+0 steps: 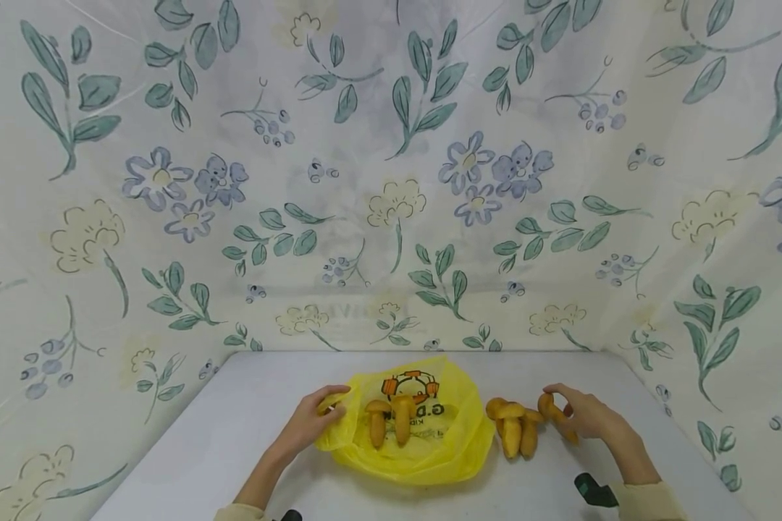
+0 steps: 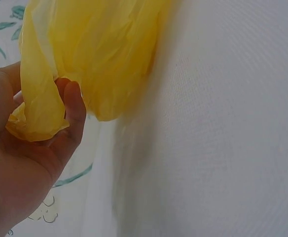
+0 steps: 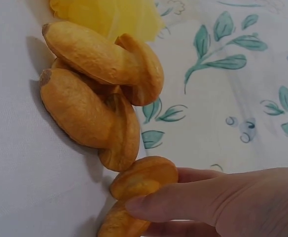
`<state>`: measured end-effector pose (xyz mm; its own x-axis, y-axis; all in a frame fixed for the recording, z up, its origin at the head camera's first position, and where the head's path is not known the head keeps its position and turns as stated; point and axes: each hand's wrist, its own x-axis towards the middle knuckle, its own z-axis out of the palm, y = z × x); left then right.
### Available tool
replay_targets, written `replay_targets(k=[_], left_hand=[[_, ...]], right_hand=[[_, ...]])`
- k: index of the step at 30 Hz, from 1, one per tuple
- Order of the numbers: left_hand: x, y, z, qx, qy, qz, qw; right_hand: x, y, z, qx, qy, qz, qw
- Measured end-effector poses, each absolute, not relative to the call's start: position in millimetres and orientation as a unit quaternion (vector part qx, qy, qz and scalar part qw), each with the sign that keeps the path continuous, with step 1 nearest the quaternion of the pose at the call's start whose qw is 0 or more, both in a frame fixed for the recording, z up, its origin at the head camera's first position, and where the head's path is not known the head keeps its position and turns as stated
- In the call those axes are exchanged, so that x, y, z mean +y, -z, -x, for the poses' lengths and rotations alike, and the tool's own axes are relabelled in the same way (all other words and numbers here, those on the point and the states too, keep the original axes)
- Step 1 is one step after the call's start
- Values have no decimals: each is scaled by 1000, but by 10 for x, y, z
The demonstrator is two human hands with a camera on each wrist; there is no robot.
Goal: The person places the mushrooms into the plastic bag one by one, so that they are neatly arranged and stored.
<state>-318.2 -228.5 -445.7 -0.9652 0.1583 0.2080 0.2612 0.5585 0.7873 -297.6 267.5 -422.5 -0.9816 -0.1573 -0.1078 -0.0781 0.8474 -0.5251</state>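
My left hand (image 1: 313,418) grips the left edge of a yellow plastic bag (image 1: 430,463), its film bunched between thumb and fingers in the left wrist view. Two brown mushrooms, one being the longer mushroom (image 1: 402,420), lie at the bag, over its printed side. Right of the bag, a mushroom (image 1: 511,430) sits in a small cluster with others close behind it. My right hand (image 1: 589,414) pinches a separate mushroom (image 3: 144,180) just right of that cluster, thumb across its stem near the cap. This mushroom's lower end is partly hidden by the hand.
A white table (image 1: 208,434) carries everything. Behind and at both sides rises a floral cloth (image 1: 391,239) with leaves and blue flowers. Dark green wrist straps, such as the right strap (image 1: 595,492), show near the sleeves.
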Motion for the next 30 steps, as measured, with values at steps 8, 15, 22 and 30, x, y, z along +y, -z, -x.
replay_targets(k=[8,15,22,30], left_hand=[[-2315,4450,3205,-881,454,116,58],[-2323,4448,3206,-881,456,116,55],[-2327,4460,3212,-880,457,116,52],[-2319,4465,3212,-880,457,116,53]], right_hand=[[2666,4203,2987,959,269,62,67],[2658,4200,2970,959,269,64,67],[2656,4206,2960,960,264,57,69],[2667,4219,2955,961,261,56,67]])
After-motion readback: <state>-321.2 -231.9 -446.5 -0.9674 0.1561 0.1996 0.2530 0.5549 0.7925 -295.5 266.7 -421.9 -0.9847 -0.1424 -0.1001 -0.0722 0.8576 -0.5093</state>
